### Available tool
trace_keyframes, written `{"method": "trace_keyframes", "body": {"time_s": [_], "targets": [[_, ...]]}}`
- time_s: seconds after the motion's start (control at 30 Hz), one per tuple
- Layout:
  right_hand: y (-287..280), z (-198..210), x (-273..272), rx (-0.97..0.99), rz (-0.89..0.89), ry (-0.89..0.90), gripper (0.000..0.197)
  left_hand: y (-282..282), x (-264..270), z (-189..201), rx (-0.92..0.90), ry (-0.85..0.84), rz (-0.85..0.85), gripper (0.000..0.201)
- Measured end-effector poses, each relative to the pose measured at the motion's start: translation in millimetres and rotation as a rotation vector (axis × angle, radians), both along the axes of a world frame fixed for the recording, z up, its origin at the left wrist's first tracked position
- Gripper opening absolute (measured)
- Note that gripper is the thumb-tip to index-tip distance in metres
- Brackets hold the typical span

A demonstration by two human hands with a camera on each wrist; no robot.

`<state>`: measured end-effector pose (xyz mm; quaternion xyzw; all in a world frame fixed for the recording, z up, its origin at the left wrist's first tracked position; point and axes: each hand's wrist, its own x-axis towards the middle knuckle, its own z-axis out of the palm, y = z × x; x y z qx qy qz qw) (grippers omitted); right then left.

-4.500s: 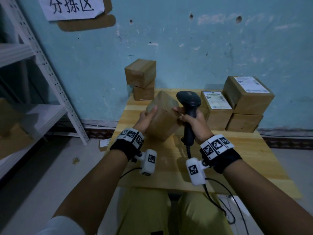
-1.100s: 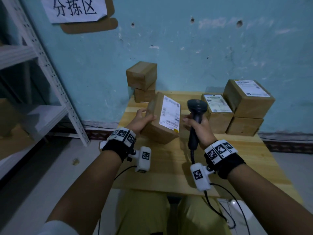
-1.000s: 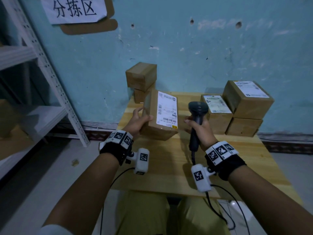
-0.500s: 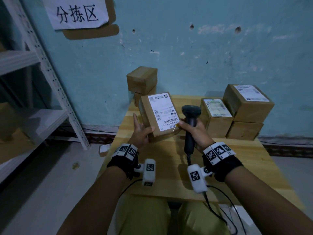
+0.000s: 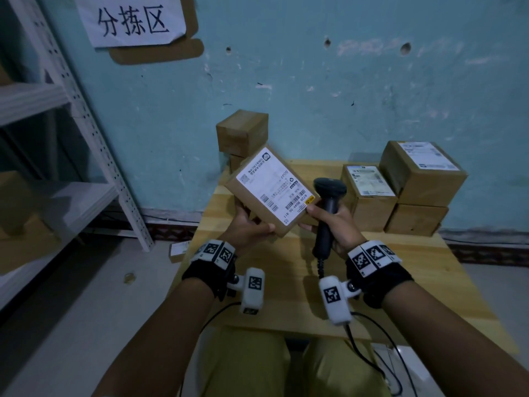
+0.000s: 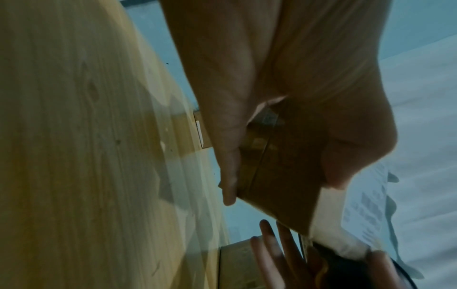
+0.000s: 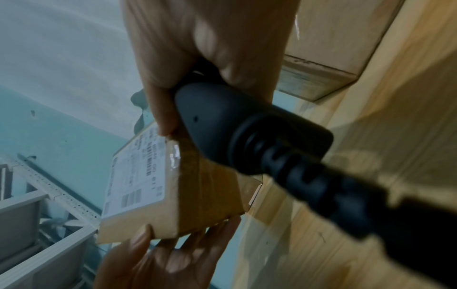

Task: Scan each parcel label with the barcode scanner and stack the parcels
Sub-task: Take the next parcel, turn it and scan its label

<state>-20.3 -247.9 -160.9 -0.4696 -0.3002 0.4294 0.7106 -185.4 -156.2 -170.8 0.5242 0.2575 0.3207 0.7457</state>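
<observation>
Both hands full: parcel gripped in my left hand, scanner clenched in my right hand.
Label faces up (parcel lifted above the table's far-left corner).

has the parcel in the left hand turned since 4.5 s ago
Yes. The parcel held by the left hand has turned its label up toward the camera; earlier only plain cardboard showed. It stays in front of the stacked boxes.

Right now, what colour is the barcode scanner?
Black barcode scanner, clearest in the head view.
</observation>
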Motion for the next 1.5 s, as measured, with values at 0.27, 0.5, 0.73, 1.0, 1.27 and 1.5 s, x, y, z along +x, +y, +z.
{"method": "trace_keyframes", "body": {"time_s": [0.27, 0.5, 0.73, 1.0, 1.27, 1.5], "targets": [[-3, 2, 4, 0.049, 0.044, 0.098, 0.103, 1, 0, 1, 0.010, 0.009, -0.093, 0.101], [-10, 11, 6, -0.033, -0.010, 0.034, 0.043, 9, -15, 12, -0.066, -0.002, 0.075, 0.121], [-13, 21, 8, -0.148, 0.090, -0.180, 0.039, 42, -26, 78, 0.708, 0.505, 0.159, 0.096], [-5, 19, 7, -0.242, 0.086, -0.265, 0.062, 33, 34, 128, 1.264, 1.248, -0.475, 0.104], [-10, 22, 9, -0.243, 0.102, -0.285, 0.067, 30, 51, 120, 1.159, 1.365, -0.642, 0.095], [-10, 17, 15, -0.236, 0.019, -0.302, 0.047, 41, 30, 112, 1.060, 1.153, -0.424, 0.099]]}}
